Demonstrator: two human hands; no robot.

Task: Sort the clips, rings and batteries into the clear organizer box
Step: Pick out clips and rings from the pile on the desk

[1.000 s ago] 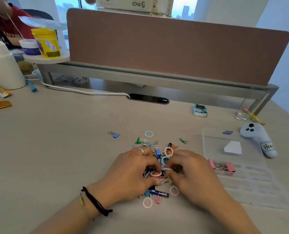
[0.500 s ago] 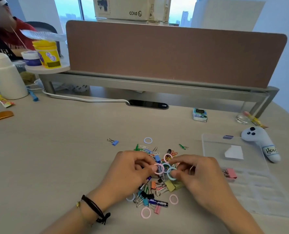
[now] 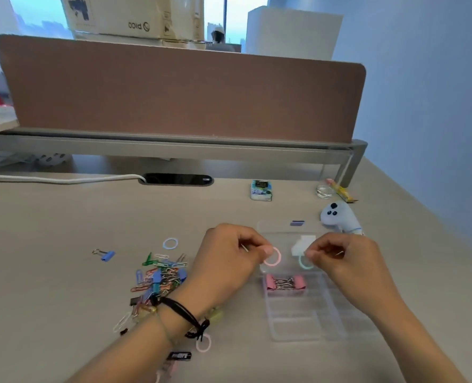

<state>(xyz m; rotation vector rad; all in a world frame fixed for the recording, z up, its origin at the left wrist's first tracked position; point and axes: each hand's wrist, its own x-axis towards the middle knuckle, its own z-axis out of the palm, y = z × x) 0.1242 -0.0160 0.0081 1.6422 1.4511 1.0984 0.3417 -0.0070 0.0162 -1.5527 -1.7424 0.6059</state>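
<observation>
My left hand (image 3: 229,261) pinches a pink ring (image 3: 273,257) and my right hand (image 3: 345,258) pinches a pale green ring (image 3: 304,263). Both rings hang over the far end of the clear organizer box (image 3: 306,324). One compartment of the box holds pink binder clips (image 3: 284,283). A heap of coloured paper clips and binder clips (image 3: 160,277) lies left of my left wrist. Near it are a blue ring (image 3: 170,243), a blue binder clip (image 3: 105,255), a pink ring (image 3: 203,343) and a black battery (image 3: 179,356).
The box's clear lid (image 3: 281,228) lies behind it with a white paper slip (image 3: 302,244). A plush toy (image 3: 337,217), a small packet (image 3: 261,190) and a glass dish (image 3: 324,191) stand farther back. A brown divider (image 3: 179,92) closes the desk's far side.
Both hands lifted from the heap, each with a ring, and moved right to above the organizer box. The view turned right as well.
</observation>
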